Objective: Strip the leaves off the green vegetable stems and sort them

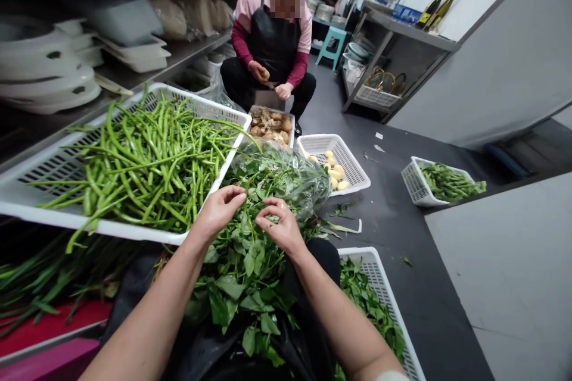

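Greens (252,259) heap on the lap. Above them, the left hand (222,207) nearly pinches and the right hand (281,226) curls loosely; whether either grips a stem, I cannot tell. The bean crate (111,228) edges the greens' left; open floor (388,220) lies right, a potato basket (353,158) beyond.

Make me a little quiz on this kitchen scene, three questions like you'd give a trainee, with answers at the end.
1. Which is closest beneath the camera wearer's left hand and right hand?
a) peeled potatoes
b) leafy greens
c) bottles

2. True or false: the stool in the background is red.

3. Fill in: the long green stems lie in a white ____.

Key:
1. b
2. False; the stool is turquoise.
3. basket
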Motion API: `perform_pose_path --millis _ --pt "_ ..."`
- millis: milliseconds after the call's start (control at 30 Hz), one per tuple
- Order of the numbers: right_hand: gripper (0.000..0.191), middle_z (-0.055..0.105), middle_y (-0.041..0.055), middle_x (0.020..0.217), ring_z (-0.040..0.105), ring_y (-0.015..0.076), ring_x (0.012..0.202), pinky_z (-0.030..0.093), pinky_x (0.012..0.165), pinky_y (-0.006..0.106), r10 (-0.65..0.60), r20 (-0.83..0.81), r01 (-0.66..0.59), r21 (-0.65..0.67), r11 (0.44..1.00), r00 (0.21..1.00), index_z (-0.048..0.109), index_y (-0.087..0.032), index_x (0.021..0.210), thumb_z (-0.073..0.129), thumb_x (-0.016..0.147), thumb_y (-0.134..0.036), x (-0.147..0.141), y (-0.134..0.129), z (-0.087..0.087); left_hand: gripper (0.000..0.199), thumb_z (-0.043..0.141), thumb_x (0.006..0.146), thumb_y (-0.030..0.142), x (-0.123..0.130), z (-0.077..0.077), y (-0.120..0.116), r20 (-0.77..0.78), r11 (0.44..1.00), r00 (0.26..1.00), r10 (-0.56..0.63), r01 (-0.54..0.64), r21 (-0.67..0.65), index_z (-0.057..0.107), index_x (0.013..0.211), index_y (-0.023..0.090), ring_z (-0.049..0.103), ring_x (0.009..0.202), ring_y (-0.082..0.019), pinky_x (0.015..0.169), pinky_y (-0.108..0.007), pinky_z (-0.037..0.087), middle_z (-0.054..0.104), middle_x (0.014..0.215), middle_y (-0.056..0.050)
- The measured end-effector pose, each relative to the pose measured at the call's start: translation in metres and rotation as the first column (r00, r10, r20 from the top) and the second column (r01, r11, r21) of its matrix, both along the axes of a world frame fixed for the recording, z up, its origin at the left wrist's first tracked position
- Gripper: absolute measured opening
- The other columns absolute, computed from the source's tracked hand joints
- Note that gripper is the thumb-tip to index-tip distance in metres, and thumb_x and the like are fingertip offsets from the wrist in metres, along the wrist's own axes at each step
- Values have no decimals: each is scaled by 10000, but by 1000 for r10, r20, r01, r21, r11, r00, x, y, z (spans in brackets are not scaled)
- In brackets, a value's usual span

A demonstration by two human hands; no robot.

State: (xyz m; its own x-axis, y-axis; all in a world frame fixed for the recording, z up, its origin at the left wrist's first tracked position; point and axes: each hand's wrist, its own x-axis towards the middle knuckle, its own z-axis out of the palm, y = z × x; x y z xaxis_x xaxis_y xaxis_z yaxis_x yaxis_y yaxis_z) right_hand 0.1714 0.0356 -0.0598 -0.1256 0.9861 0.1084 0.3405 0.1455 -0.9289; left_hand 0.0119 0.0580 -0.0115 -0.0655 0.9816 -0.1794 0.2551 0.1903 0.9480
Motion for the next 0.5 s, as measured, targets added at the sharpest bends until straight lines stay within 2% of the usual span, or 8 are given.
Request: perform_pose_path --millis 67,167,233,267,367,433,500 --pt "46 570 47 1098 501 210 1076 333 966 372 47 88 -44 -30 999 995 662 -211 681 653 704 -250 -5 -6 4 394 599 548 479 1 0 -2 16 1000 1000 11 -11 8 615 777 158 563 713 -171 690 -287 444 632 724 -12" --pt "55 581 33 1109 481 224 1084 308 976 392 18 144 -10 -54 999 989 640 -214 623 633 678 -213 -14 -7 2 402 580 554 495 4 -3 -7 34 1000 999 21 -21 1 585 776 159 547 674 -158 645 -275 431 599 690 2" --pt "80 594 37 1082 483 226 1076 311 970 374 -49 31 51 -52 997 998 603 -201 570 606 648 -184 -19 -4 -4 403 554 581 510 5 -5 -11 65 1000 998 0 1 -18 554 786 162 539 646 -151 585 -262 413 588 686 0" --pt "86 604 41 1055 495 225 1056 327 953 359 -104 -83 96 -98 991 991 583 -193 545 600 629 -185 -20 -2 -7 400 538 602 513 6 -7 -13 88 1000 996 -17 19 -24 539 797 163 543 647 -153 566 -258 408 593 699 -8" --pt "81 643 40 888 562 212 885 412 816 323 -306 -400 150 -376 914 864 589 -179 573 599 601 -254 -13 3 -20 359 505 672 479 11 -12 -20 134 995 986 -99 99 7 530 836 161 579 726 -180 618 -286 445 623 767 -42" --pt "165 647 19 767 576 190 753 437 714 301 -407 -487 120 -518 847 773 642 -173 698 616 590 -295 -1 3 -30 309 490 710 435 21 -16 -25 132 987 979 -156 149 64 537 851 164 595 810 -201 725 -323 467 632 805 -54" --pt "282 642 -5 696 577 168 674 444 652 277 -472 -514 121 -574 809 716 664 -174 825 651 573 -300 17 1 -40 252 456 753 390 37 -20 -32 107 969 968 -229 215 123 536 852 173 596 847 -205 782 -336 466 626 833 -57"
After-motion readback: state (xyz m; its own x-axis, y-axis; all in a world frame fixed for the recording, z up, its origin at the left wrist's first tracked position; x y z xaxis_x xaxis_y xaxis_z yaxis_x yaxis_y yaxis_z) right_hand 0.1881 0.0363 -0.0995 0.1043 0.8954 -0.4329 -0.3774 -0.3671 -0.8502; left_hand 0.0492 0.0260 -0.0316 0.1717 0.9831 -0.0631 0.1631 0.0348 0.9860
